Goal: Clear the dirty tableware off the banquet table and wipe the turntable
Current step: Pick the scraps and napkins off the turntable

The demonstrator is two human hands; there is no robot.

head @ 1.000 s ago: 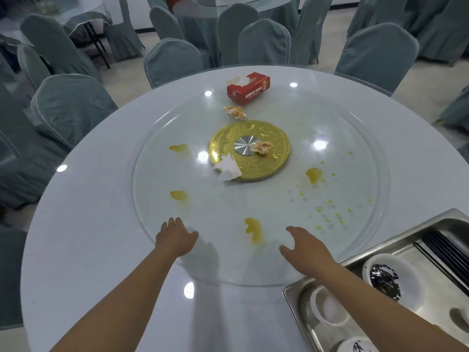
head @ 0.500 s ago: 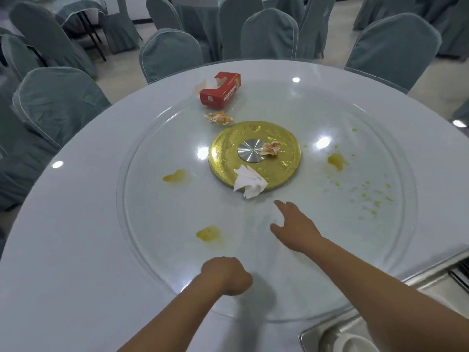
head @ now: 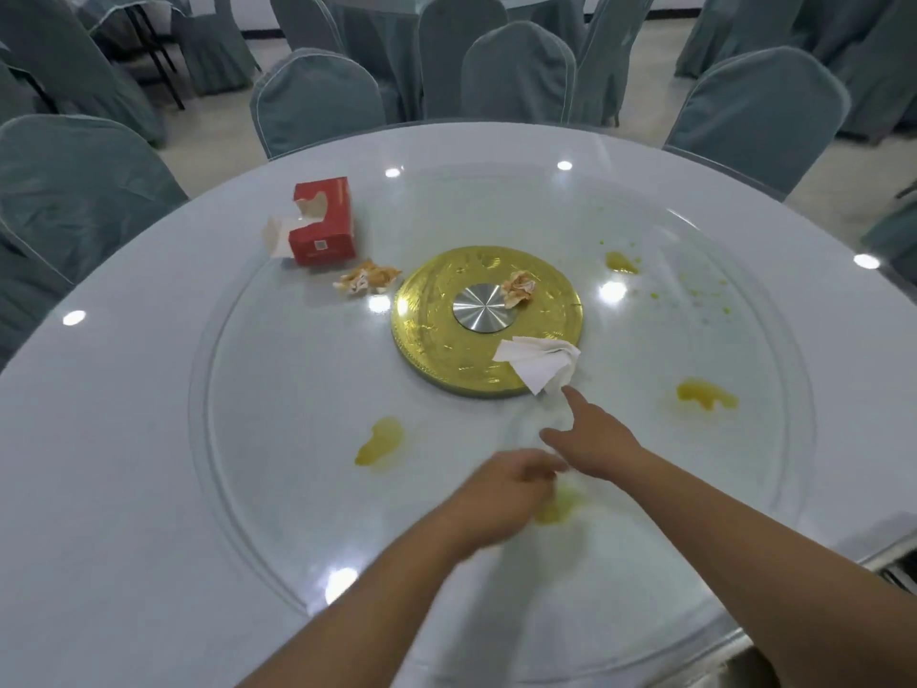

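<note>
A glass turntable (head: 278, 369) with a gold hub (head: 436, 340) lies on the round white table (head: 99, 464). Yellow sauce stains (head: 379, 441) dot the glass. A white crumpled napkin (head: 541, 362) lies at the hub's near right edge. My right hand (head: 590, 439) is open, its fingertip just short of that napkin. My left hand (head: 501, 494) is blurred, resting on the glass beside another stain (head: 558, 506), fingers curled with nothing seen in them. Soiled tissues lie on the hub (head: 518, 288) and left of it (head: 367, 279).
A red tissue box (head: 325, 223) stands on the turntable at the far left. A metal tray's corner (head: 893, 573) shows at the right edge. Grey-covered chairs (head: 317, 99) ring the table's far side.
The turntable has rotated, carrying the napkin right and the tissue box left. My right hand has reached forward up to the napkin. My left hand has moved right, close to the right one.
</note>
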